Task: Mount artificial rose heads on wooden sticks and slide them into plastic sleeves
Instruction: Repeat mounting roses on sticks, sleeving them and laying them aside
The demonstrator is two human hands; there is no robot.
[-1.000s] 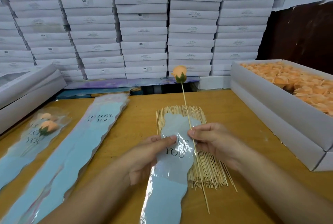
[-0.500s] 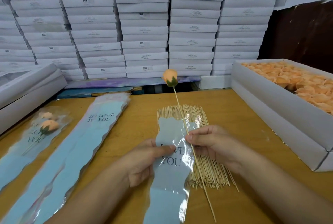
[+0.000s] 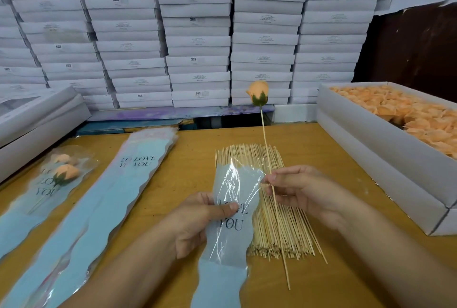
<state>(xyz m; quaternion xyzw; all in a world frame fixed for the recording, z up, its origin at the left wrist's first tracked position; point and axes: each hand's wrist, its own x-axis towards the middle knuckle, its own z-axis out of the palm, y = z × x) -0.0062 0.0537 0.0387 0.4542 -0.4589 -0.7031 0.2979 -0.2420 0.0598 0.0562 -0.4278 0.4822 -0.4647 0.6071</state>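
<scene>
Rose on a stick and a plastic sleeve held over the desk, one in each hand.

The orange rose head (image 3: 258, 93) tops a wooden stick (image 3: 267, 156) that slants across the frame's centre; the right hand (image 3: 300, 190) pinches the stick partway down, its grip closed on it, with the sleeve's upper right edge at its fingertips. Left of the stick, the left hand (image 3: 197, 221) pinches the blue "LOVE YOU" sleeve (image 3: 231, 213) between thumb and fingers, near the lettering. Both are above a bundle of sticks (image 3: 269, 221) on the desk (image 3: 346, 258). A sleeve stack (image 3: 99, 208) and finished roses (image 3: 64, 174) lie at left; a box of rose heads (image 3: 371, 139) stands at right.
</scene>
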